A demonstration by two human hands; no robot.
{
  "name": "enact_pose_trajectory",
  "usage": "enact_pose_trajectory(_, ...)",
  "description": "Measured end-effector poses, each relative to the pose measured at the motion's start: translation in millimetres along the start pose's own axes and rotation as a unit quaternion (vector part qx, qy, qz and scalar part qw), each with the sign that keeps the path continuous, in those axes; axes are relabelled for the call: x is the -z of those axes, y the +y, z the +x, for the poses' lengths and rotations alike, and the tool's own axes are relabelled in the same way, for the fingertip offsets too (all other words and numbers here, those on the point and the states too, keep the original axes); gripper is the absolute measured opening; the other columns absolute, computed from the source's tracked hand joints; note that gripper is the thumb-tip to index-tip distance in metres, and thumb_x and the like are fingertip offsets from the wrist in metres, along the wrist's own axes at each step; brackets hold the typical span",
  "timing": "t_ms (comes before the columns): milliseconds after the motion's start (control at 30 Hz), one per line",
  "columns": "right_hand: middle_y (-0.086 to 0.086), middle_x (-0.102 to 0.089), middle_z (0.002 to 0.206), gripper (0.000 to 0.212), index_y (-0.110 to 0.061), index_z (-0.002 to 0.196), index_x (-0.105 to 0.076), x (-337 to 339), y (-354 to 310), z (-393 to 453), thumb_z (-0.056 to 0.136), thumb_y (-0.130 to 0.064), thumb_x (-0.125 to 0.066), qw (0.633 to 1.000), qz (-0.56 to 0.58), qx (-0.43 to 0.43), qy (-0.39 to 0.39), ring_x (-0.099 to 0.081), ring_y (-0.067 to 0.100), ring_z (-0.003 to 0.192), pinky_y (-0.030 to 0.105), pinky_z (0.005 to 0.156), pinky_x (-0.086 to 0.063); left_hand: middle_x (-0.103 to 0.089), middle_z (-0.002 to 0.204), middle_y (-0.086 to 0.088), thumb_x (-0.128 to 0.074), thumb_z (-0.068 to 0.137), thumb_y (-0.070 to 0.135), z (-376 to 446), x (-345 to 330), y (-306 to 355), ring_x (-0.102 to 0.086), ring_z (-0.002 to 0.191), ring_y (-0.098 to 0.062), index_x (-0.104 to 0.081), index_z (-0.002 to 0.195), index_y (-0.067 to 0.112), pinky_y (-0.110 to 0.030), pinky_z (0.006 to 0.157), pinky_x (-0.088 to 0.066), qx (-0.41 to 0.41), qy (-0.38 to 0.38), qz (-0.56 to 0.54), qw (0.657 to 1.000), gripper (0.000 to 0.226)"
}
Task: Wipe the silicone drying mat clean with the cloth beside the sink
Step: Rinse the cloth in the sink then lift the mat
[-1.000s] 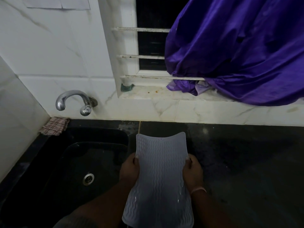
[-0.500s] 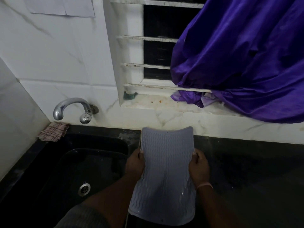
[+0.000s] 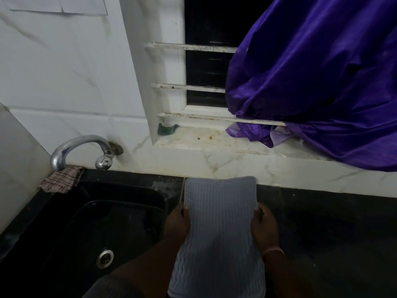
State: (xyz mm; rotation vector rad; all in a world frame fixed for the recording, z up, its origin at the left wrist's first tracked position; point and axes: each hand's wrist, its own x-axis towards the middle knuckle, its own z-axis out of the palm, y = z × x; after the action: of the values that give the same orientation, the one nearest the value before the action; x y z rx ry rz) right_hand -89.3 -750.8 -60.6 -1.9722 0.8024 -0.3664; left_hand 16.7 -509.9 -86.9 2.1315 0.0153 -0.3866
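A pale grey silicone drying mat [image 3: 219, 229] with a wavy ribbed surface is held lengthwise over the dark counter, just right of the sink. My left hand [image 3: 177, 224] grips its left edge and my right hand [image 3: 265, 227] grips its right edge. The mat's far end reaches almost to the back wall and curls up slightly at the corners. A checked red-and-white cloth [image 3: 61, 179] lies crumpled at the sink's far left corner, under the tap spout, well away from both hands.
A black sink [image 3: 111, 229] with a metal drain [image 3: 104, 258] fills the lower left. A chrome tap [image 3: 81, 150] juts from the white marble wall. The dark counter [image 3: 322, 233] extends right. Purple fabric [image 3: 318, 82] hangs over the window sill [image 3: 204, 140].
Both hands have carried the mat farther away from me toward the back wall, so its far end now lies near the wall's base. The cloth has stayed put.
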Motion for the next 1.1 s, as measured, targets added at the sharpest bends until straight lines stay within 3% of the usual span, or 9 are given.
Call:
enact_pose_trajectory(167, 0.017, -0.062, 0.132, 0.039, -0.008, 0.138, -0.053, 2.9, 19.2, -6.9, 0.107, -0.031, -0.046, 0.997, -0.045, -0.069, -0.004, -0.059, 0.037, 0.118, 0.036, 0.092, -0.042, -0.065, 0.116, -0.01, -0.038, 0.108, 0.038, -6.0, 1.2, -9.5, -0.061, 0.107, -0.026, -0.063, 0.118, 0.017, -0.043, 0.096, -0.052, -0.032, 0.018, 0.112, 0.993, 0.034)
enact_pose_trajectory(300, 0.024, -0.06, 0.125, 0.036, -0.006, 0.135, -0.054, 2.0, 37.1, -24.2, 0.103, -0.022, -0.052, 0.987, -0.135, -0.079, 0.019, -0.059, 0.041, 0.11, 0.046, 0.093, -0.047, -0.061, 0.123, -0.011, -0.039, 0.105, 0.029, -22.2, 4.5, -18.4, -0.054, 0.113, -0.028, -0.062, 0.128, 0.02, -0.042, 0.095, -0.051, -0.034, 0.058, 0.218, 0.974, 0.034)
enact_pose_trajectory(467, 0.026, -0.053, 0.126, 0.053, -0.01, 0.138, -0.058, -13.3, 51.9, -54.7, 0.088, -0.024, -0.07, 0.955, -0.291, -0.036, 0.041, -0.052, 0.048, 0.107, 0.053, 0.092, -0.042, -0.066, 0.106, -0.003, -0.036, 0.097, 0.028, -50.7, 5.4, -37.3, -0.061, 0.097, -0.021, -0.064, 0.119, 0.027, -0.04, 0.085, -0.057, -0.038, 0.071, 0.196, 0.977, 0.036)
enact_pose_trajectory(600, 0.024, -0.052, 0.128, 0.06, -0.011, 0.129, -0.063, -30.5, 58.0, -84.6, 0.075, -0.03, -0.081, 0.937, -0.346, -0.032, 0.026, -0.051, 0.047, 0.108, 0.057, 0.09, -0.043, -0.066, 0.117, -0.006, -0.043, 0.098, 0.013, -75.5, 4.8, -44.6, -0.063, 0.106, -0.021, -0.065, 0.126, 0.023, -0.033, 0.093, -0.053, -0.047, 0.072, 0.171, 0.981, 0.037)
enact_pose_trajectory(733, 0.019, -0.042, 0.142, 0.067, -0.015, 0.143, -0.049, -30.8, 54.7, -103.9, 0.086, -0.047, -0.066, 0.921, -0.374, -0.105, 0.009, -0.041, 0.041, 0.125, 0.052, 0.103, -0.037, -0.062, 0.129, -0.013, -0.045, 0.096, 0.008, -87.0, 7.9, -51.0, -0.061, 0.116, -0.026, -0.057, 0.143, 0.016, -0.034, 0.101, -0.05, -0.049, 0.045, 0.161, 0.985, 0.049)
enact_pose_trajectory(800, 0.017, -0.043, 0.137, 0.068, -0.016, 0.145, -0.042, -27.1, 48.9, -103.0, 0.089, -0.048, -0.063, 0.918, -0.376, -0.128, 0.012, -0.042, 0.04, 0.124, 0.05, 0.102, -0.037, -0.062, 0.129, -0.014, -0.046, 0.095, 0.006, -89.8, 8.2, -52.2, -0.061, 0.117, -0.028, -0.057, 0.143, 0.015, -0.035, 0.101, -0.05, -0.042, 0.046, 0.157, 0.986, 0.05)
enact_pose_trajectory(967, 0.027, -0.049, 0.128, 0.041, -0.005, 0.127, -0.045, -6.1, 47.4, -76.5, 0.094, -0.025, -0.06, 0.946, -0.264, -0.188, 0.003, -0.05, 0.046, 0.117, 0.052, 0.098, -0.043, -0.064, 0.127, -0.013, -0.047, 0.094, 0.003, -94.1, 8.0, -53.2, -0.062, 0.115, -0.026, -0.06, 0.139, 0.015, -0.035, 0.1, -0.052, -0.028, 0.032, 0.136, 0.99, 0.049)
enact_pose_trajectory(1033, 0.029, -0.056, 0.121, 0.028, 0.001, 0.117, -0.048, 4.4, 49.0, -61.0, 0.094, -0.011, -0.056, 0.958, -0.225, -0.17, -0.038, -0.058, 0.044, 0.107, 0.047, 0.088, -0.052, -0.065, 0.127, -0.013, -0.047, 0.093, 0.002, -92.9, 9.8, -54.1, -0.062, 0.115, -0.026, -0.061, 0.139, 0.014, -0.034, 0.1, -0.051, -0.028, 0.027, 0.131, 0.991, 0.049)
enact_pose_trajectory(1100, 0.028, -0.062, 0.115, 0.017, 0.004, 0.108, -0.052, 12.2, 46.2, -51.0, 0.093, -0.005, -0.055, 0.963, -0.213, -0.153, -0.057, -0.062, 0.04, 0.101, 0.038, 0.078, -0.049, -0.065, 0.129, -0.012, -0.048, 0.094, 0.002, -92.6, 10.0, -55.2, -0.062, 0.117, -0.026, -0.061, 0.139, 0.013, -0.033, 0.102, -0.05, -0.024, 0.03, 0.124, 0.992, 0.048)
